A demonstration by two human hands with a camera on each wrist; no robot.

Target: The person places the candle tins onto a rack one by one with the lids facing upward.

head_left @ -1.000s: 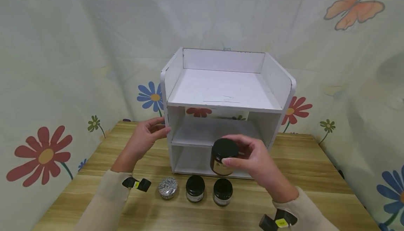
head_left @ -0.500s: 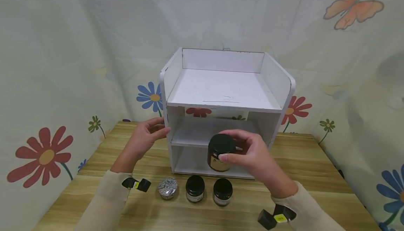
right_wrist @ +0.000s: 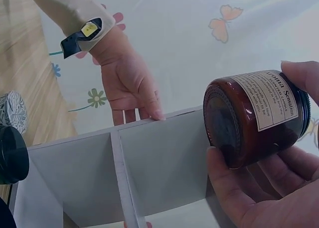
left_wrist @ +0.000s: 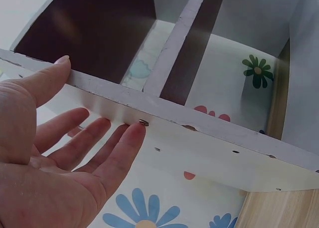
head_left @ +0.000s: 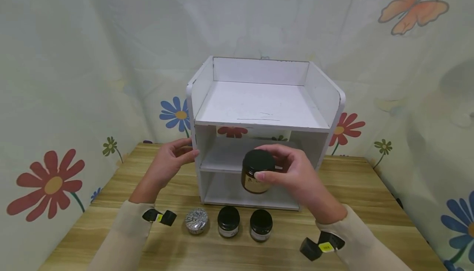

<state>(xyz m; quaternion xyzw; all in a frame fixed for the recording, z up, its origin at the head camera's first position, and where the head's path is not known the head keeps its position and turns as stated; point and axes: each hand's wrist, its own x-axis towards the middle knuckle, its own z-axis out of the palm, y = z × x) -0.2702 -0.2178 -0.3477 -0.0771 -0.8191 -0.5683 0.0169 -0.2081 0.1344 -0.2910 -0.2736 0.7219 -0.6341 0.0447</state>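
Observation:
My right hand (head_left: 286,172) grips an amber glass jar (head_left: 255,176) with a black lid, held in the air in front of the middle shelf of a white shelf unit (head_left: 261,106). In the right wrist view the jar (right_wrist: 256,115) lies sideways between thumb and fingers, its paper label showing. With straight fingers, my left hand (head_left: 174,160) rests flat against the unit's left side wall (left_wrist: 199,138); the left hand (left_wrist: 65,148) holds nothing.
On the wooden table (head_left: 370,205) in front of the unit stand a silver patterned tin (head_left: 196,221) and two small black-lidded jars (head_left: 228,221) (head_left: 261,224) in a row. Flower-printed cloth hangs behind and on both sides.
My right hand has lifted the jar up and slightly left, from the level of the bottom shelf to the level of the middle shelf. The left hand has stayed on the side wall.

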